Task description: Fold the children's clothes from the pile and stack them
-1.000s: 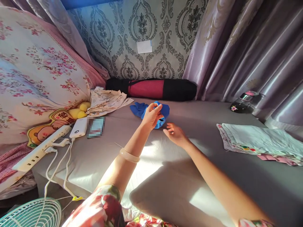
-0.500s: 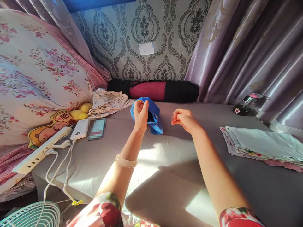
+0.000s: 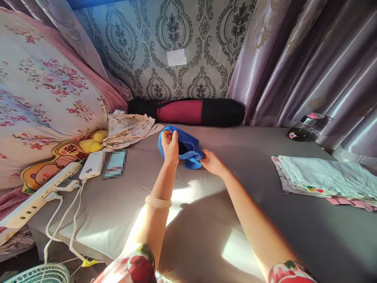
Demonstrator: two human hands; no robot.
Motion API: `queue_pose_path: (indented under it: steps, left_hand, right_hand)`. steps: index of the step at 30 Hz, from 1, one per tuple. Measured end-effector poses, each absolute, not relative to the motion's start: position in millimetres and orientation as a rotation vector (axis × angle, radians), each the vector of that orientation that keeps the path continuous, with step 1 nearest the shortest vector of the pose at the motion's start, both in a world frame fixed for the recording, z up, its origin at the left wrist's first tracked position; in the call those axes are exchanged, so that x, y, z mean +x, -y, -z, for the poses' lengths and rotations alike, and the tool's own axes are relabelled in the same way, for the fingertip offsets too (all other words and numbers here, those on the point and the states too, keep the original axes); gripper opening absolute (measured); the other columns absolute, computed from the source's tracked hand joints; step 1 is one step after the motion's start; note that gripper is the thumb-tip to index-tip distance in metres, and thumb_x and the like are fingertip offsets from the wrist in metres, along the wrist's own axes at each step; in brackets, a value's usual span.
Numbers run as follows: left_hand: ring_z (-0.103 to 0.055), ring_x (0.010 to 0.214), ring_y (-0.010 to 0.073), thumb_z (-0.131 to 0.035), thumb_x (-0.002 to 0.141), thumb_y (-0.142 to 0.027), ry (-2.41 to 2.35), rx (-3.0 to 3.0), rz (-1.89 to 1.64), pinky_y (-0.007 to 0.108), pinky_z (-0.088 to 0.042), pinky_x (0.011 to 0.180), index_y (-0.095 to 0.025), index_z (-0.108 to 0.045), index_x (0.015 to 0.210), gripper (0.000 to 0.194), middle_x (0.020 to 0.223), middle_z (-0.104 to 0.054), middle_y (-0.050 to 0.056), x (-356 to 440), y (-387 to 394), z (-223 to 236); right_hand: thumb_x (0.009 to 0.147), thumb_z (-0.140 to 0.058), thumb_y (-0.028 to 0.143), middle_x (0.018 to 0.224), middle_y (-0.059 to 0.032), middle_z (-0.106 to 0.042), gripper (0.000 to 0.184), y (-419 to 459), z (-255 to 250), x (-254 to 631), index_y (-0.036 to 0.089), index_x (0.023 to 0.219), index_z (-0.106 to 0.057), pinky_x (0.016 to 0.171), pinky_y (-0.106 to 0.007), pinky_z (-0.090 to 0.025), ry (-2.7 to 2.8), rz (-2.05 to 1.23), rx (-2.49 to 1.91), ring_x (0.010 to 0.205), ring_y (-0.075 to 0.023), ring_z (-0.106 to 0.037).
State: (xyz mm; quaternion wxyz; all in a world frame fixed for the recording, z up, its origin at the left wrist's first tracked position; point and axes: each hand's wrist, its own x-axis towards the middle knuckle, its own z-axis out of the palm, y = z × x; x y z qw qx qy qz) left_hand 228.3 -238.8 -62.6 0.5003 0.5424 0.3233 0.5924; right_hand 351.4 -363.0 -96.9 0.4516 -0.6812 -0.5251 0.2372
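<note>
A blue cloth piece (image 3: 188, 140), with a dark opening showing inside it, is held up over the grey-covered surface (image 3: 235, 151). Its exact kind I cannot make out. My left hand (image 3: 171, 146) pinches the upper left part of its edge, with a pale bangle (image 3: 158, 202) farther down the forearm. At the cloth's right end my right hand (image 3: 212, 162) has its fingers closed on the edge. The cloth is stretched between both hands.
Behind lies a black and red rolled bag (image 3: 179, 111). Folded cloths (image 3: 326, 173) and a dark glass jar (image 3: 304, 127) are at right. Left are crumpled beige cloth (image 3: 129, 127), a power bank (image 3: 92, 165), a blurred phone-like item (image 3: 115, 163) and a power strip (image 3: 38, 198) with cables.
My right hand has moved left and taken hold of the blue cloth's right end, which was free before. The cloth is now spread wider. The view has shifted slightly.
</note>
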Motion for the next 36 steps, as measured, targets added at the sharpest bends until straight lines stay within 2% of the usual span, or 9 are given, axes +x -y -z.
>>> queue_pose_path:
  steps: [3, 6, 11, 15, 20, 23, 26, 31, 36]
  left_hand:
    - [-0.060, 0.088, 0.0121, -0.057, 0.088, -0.027, -0.821, 1.308, -1.460, 0.022, -0.045, 0.082, -0.022, -0.052, 0.094, 0.010, 0.088, -0.059, -0.001, 230, 238, 72]
    - [-0.060, 0.083, 0.0143, -0.059, 0.087, -0.032, -0.883, 1.439, -1.293, 0.024, -0.046, 0.079, -0.021, -0.058, 0.087, 0.011, 0.082, -0.060, -0.001, 235, 247, 77]
    - [-0.060, 0.084, 0.0207, -0.050, 0.091, -0.055, -0.852, 1.643, -0.931, 0.030, -0.047, 0.081, -0.021, -0.068, 0.071, 0.043, 0.078, -0.066, 0.003, 244, 265, 80]
    - [-0.061, 0.092, 0.0243, -0.049, 0.090, -0.060, -0.794, 1.667, -0.793, 0.033, -0.047, 0.084, -0.022, -0.071, 0.071, 0.048, 0.087, -0.070, 0.005, 246, 274, 80]
    - [-0.057, 0.073, 0.0175, -0.057, 0.086, -0.061, -0.582, 1.674, -0.728, 0.026, -0.045, 0.067, -0.019, -0.070, 0.077, 0.045, 0.072, -0.063, 0.003, 244, 283, 73]
    - [-0.051, 0.066, 0.0116, -0.069, 0.080, -0.055, -0.434, 1.652, -0.689, 0.023, -0.040, 0.061, -0.017, -0.069, 0.081, 0.038, 0.070, -0.058, -0.001, 246, 289, 71]
    - [-0.054, 0.072, 0.0108, -0.077, 0.073, -0.049, -0.391, 1.562, -0.761, 0.022, -0.042, 0.067, -0.016, -0.070, 0.085, 0.035, 0.077, -0.061, -0.001, 250, 291, 72]
    - [-0.062, 0.087, 0.0173, -0.077, 0.073, -0.044, -0.417, 1.565, -0.822, 0.028, -0.047, 0.083, -0.015, -0.073, 0.090, 0.034, 0.086, -0.069, 0.003, 255, 292, 76]
    - [-0.063, 0.098, 0.0228, -0.067, 0.081, -0.041, -0.383, 1.712, -0.797, 0.033, -0.047, 0.092, -0.015, -0.074, 0.096, 0.031, 0.097, -0.072, 0.006, 255, 292, 75]
  right_hand:
    - [0.071, -0.045, 0.015, 0.080, 0.0004, -0.068, 0.027, 377, 66, 362, 0.019, 0.091, -0.062, 0.065, -0.024, -0.046, 1.213, -0.602, -1.544, 0.072, -0.0148, -0.060]
    - [0.072, -0.041, 0.020, 0.071, 0.0017, -0.064, 0.031, 395, 36, 370, 0.018, 0.091, -0.066, 0.058, -0.023, -0.040, 1.167, -0.508, -1.625, 0.063, -0.0135, -0.054]
    - [0.070, -0.042, 0.016, 0.069, 0.0011, -0.063, 0.031, 411, 28, 386, 0.017, 0.087, -0.068, 0.060, -0.023, -0.038, 1.210, -0.352, -1.851, 0.064, -0.0138, -0.054]
    - [0.073, -0.042, 0.014, 0.077, -0.0001, -0.068, 0.035, 415, 34, 396, 0.018, 0.094, -0.069, 0.064, -0.023, -0.039, 1.273, -0.319, -1.930, 0.069, -0.0143, -0.057]
    - [0.077, -0.042, 0.010, 0.097, -0.0026, -0.073, 0.040, 416, 31, 394, 0.019, 0.104, -0.070, 0.071, -0.023, -0.043, 1.382, -0.327, -1.885, 0.082, -0.0157, -0.062]
    - [0.077, -0.042, 0.009, 0.099, -0.0031, -0.073, 0.041, 416, 29, 393, 0.019, 0.105, -0.070, 0.074, -0.024, -0.044, 1.419, -0.295, -1.893, 0.087, -0.0169, -0.064]
    - [0.078, -0.043, 0.009, 0.102, -0.0048, -0.073, 0.041, 420, 29, 394, 0.020, 0.108, -0.070, 0.079, -0.027, -0.047, 1.421, -0.246, -2.026, 0.090, -0.0198, -0.065]
    - [0.076, -0.051, 0.008, 0.125, -0.0081, -0.064, 0.049, 422, 27, 393, 0.021, 0.121, -0.064, 0.101, -0.034, -0.044, 1.461, -0.079, -1.974, 0.116, -0.0232, -0.059]
    - [0.087, -0.058, 0.028, 0.117, -0.0084, -0.068, 0.033, 412, 32, 387, 0.020, 0.118, -0.065, 0.095, -0.036, -0.049, 1.410, -0.132, -1.798, 0.106, -0.0232, -0.064]
